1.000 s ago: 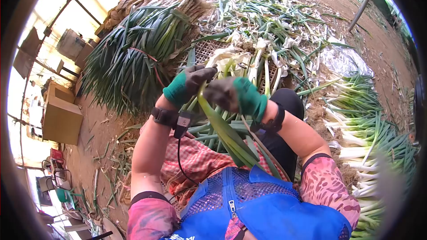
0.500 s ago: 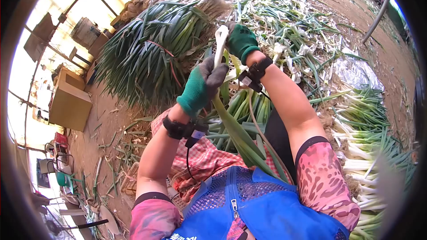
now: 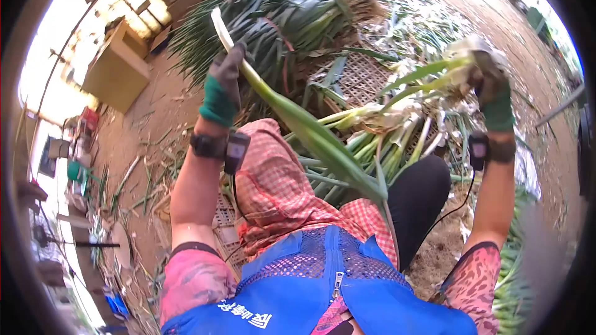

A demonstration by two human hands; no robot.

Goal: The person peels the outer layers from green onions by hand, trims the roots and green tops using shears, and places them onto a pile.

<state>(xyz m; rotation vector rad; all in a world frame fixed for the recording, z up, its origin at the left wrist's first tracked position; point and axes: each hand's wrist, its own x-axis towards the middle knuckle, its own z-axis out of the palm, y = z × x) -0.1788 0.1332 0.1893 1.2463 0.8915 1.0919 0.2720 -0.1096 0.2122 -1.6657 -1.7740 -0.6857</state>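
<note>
My left hand [image 3: 222, 84], in a green and dark glove, is raised and grips a long green onion [image 3: 292, 121] near its pale stalk; its leaves run down toward my lap. My right hand [image 3: 493, 90], gloved the same way, is stretched out to the right and holds a strip of peeled outer skin and leaf [image 3: 428, 69] that trails back toward the middle. Both wrists wear black bands with cables. More green onions [image 3: 366, 142] lie across my lap on a checked cloth [image 3: 276, 189].
A big heap of bundled green onions [image 3: 279, 18] lies ahead on a woven mat [image 3: 360, 74]. Trimmed leaves and skins litter the dirt floor. A cardboard box [image 3: 118, 65] stands at the left. Peeled onions lie at the far right edge.
My hands have pulled wide apart. The left hand has lifted the onion up and left; the right hand has swung far right, stripping the outer skin away. The view has tilted.
</note>
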